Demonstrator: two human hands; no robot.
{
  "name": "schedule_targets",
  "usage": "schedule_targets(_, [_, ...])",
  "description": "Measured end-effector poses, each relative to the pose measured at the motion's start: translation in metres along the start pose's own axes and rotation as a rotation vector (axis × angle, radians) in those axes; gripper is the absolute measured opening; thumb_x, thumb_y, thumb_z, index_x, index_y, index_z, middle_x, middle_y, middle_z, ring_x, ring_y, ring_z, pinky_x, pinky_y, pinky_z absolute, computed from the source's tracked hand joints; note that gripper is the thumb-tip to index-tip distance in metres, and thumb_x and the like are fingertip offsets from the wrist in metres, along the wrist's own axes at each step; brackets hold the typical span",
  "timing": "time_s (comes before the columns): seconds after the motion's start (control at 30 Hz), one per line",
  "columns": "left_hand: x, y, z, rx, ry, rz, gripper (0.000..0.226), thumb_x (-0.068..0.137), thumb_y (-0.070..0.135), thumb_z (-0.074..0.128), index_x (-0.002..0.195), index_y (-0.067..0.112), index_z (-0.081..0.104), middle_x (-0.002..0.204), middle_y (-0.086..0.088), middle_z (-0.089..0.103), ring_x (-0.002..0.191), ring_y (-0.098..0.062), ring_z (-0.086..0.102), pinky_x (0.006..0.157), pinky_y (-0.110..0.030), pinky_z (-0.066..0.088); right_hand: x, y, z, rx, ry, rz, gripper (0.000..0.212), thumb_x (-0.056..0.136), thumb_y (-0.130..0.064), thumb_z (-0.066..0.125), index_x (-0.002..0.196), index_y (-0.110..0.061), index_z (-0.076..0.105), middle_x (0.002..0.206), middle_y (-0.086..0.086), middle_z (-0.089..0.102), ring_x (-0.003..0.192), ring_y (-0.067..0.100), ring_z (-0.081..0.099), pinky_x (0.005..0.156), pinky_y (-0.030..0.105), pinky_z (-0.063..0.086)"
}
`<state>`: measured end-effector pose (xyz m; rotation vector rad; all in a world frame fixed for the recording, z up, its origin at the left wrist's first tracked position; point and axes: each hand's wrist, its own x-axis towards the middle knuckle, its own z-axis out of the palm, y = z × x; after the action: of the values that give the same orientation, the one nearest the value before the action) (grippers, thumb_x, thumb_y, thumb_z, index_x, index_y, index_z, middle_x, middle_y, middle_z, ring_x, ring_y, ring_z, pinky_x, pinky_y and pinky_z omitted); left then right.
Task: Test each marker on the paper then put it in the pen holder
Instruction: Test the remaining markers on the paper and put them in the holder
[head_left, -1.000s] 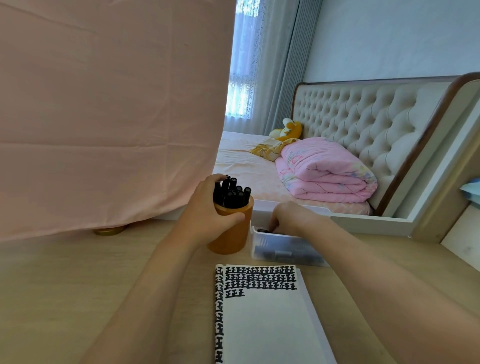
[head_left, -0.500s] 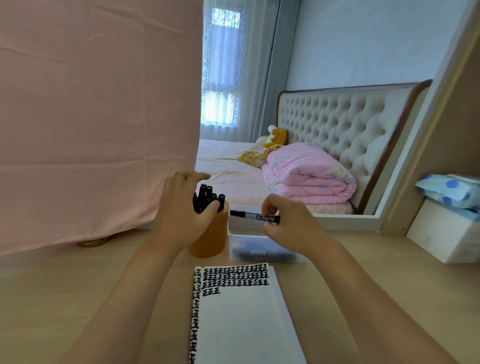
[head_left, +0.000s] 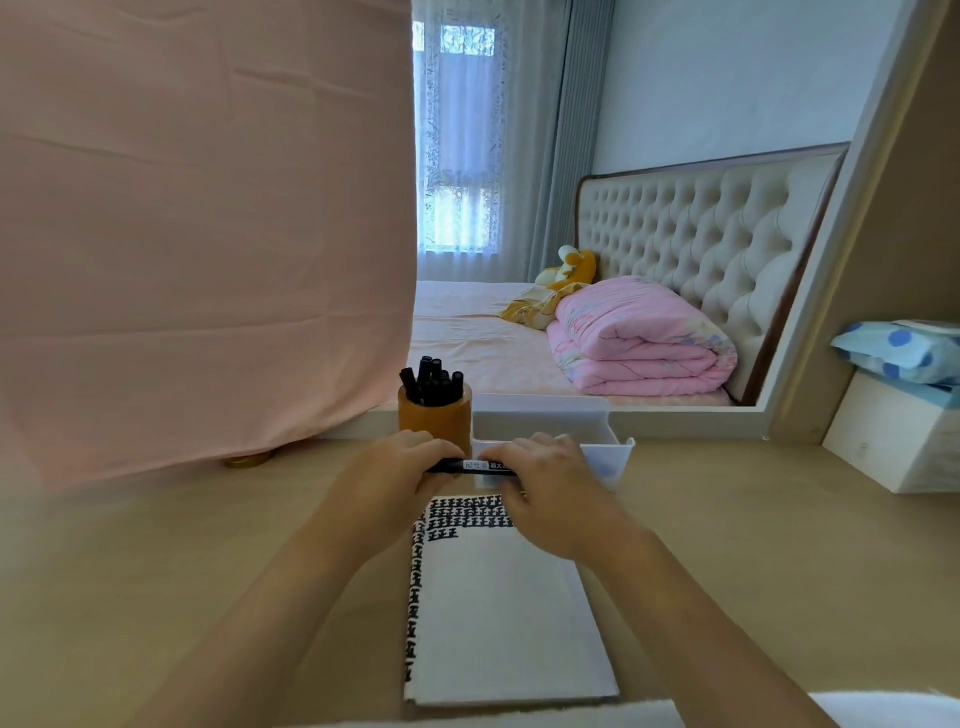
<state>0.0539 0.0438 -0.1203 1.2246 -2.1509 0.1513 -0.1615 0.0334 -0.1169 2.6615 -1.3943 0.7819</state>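
Note:
A black marker (head_left: 480, 466) with a white label lies level between my two hands, just above the top of the paper pad (head_left: 506, 618). My left hand (head_left: 400, 475) grips its left end and my right hand (head_left: 550, 483) grips its right part. The pad's top rows and left margin are filled with black marks. Behind my left hand stands the orange pen holder (head_left: 435, 415) with several black markers upright in it. A clear plastic box (head_left: 605, 452) sits to the holder's right, its contents mostly hidden by my right hand.
A pink cloth (head_left: 197, 234) hangs over the desk's back left. A white box (head_left: 898, 441) with a blue dotted packet (head_left: 898, 353) on it stands at the right. A mirror behind the desk shows a bed with a pink quilt (head_left: 639, 338).
My right hand lifted a marker out of the plastic box and brought it toward me. My left hand let go of the pen holder and took the marker's left end.

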Motion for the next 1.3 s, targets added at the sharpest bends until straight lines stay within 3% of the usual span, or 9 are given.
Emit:
schedule_targets(0.17, [-0.026,0.001,-0.001,-0.058,-0.008,-0.079,0.023,0.092,0.029,0.065,0.113,0.036,0.062,0.098,0.023,0.063,0.087,0.001,0.056,0.074,-0.02,0.047,-0.003,-0.024,0.014,0.109,-0.078,-0.091,0.029,0.104,-0.036,0.041,0.129,-0.029,0.055,0.112,-0.005,0.063,0.093,0.014,0.057,0.082,0.024,0.047])
schedule_targets(0.33, [-0.04,-0.007,0.004,-0.033,-0.015,-0.066,0.019,0.093,0.034,0.062,0.111,0.034,0.07,0.096,0.02,0.061,0.087,0.0,0.051,0.072,-0.021,0.043,-0.004,-0.023,0.021,0.072,-0.112,-0.091,0.03,0.104,-0.034,0.043,0.129,-0.027,0.058,0.116,-0.004,0.065,0.094,0.013,0.059,0.086,0.027,0.053])
schedule_targets(0.5, [-0.038,-0.006,0.013,-0.092,-0.079,-0.105,0.022,0.098,0.033,0.053,0.114,0.031,0.069,0.099,0.013,0.063,0.091,-0.004,0.054,0.078,-0.032,0.047,-0.008,-0.019,0.021,0.084,-0.023,-0.14,0.029,0.1,-0.027,0.055,0.127,-0.025,0.065,0.108,-0.002,0.07,0.088,0.008,0.06,0.077,0.003,0.031])
schedule_targets(0.63, [-0.034,-0.005,0.015,-0.146,-0.147,-0.177,0.026,0.101,0.038,0.045,0.111,0.032,0.069,0.1,0.014,0.067,0.091,-0.002,0.056,0.081,-0.03,0.047,-0.005,-0.013,0.02,-0.038,0.108,-0.258,0.018,0.092,-0.021,0.067,0.109,-0.02,0.073,0.088,0.0,0.07,0.074,0.016,0.062,0.07,0.024,0.046])
schedule_targets(0.73, [-0.032,-0.006,0.014,-0.237,-0.164,-0.23,0.025,0.101,0.035,0.048,0.113,0.031,0.07,0.101,0.017,0.068,0.092,0.001,0.058,0.082,-0.023,0.047,-0.004,-0.013,0.018,-0.105,0.164,-0.312,0.015,0.092,-0.022,0.067,0.106,-0.019,0.073,0.084,-0.001,0.069,0.069,0.015,0.06,0.067,0.022,0.04])
schedule_targets(0.83, [-0.034,-0.009,0.014,-0.211,-0.16,-0.198,0.022,0.099,0.032,0.051,0.112,0.032,0.069,0.098,0.016,0.066,0.091,0.0,0.057,0.08,-0.024,0.047,-0.007,-0.017,0.018,0.007,0.045,-0.192,0.025,0.098,-0.034,0.056,0.115,-0.024,0.071,0.094,-0.005,0.072,0.075,0.005,0.056,0.066,0.009,0.036])
schedule_targets(0.93, [-0.036,-0.012,0.012,-0.166,-0.122,-0.158,0.019,0.099,0.029,0.052,0.11,0.03,0.068,0.098,0.014,0.062,0.09,-0.001,0.054,0.08,-0.025,0.046,-0.005,-0.014,0.021,0.085,-0.125,-0.004,0.033,0.102,-0.041,0.045,0.12,-0.026,0.068,0.099,-0.004,0.071,0.084,0.01,0.062,0.072,0.024,0.053])
schedule_targets(1.17, [-0.053,-0.048,0.01,-0.113,-0.074,-0.344,0.021,0.101,0.028,0.051,0.111,0.024,0.069,0.096,0.012,0.053,0.092,-0.009,0.052,0.086,-0.029,0.043,-0.01,0.02,0.018,0.209,-0.07,0.054,0.022,0.1,-0.033,0.053,0.112,-0.026,0.071,0.092,-0.012,0.062,0.082,0.009,0.057,0.073,0.031,0.051])
schedule_targets(1.3, [-0.055,-0.042,0.023,0.003,-0.146,-0.378,0.026,0.1,0.031,0.051,0.123,0.03,0.062,0.107,0.009,0.054,0.101,-0.011,0.049,0.084,-0.027,0.043,-0.007,0.01,0.022,0.292,-0.142,0.084,0.033,0.104,-0.023,0.047,0.135,-0.024,0.058,0.099,-0.008,0.055,0.086,0.012,0.054,0.078,0.027,0.047])
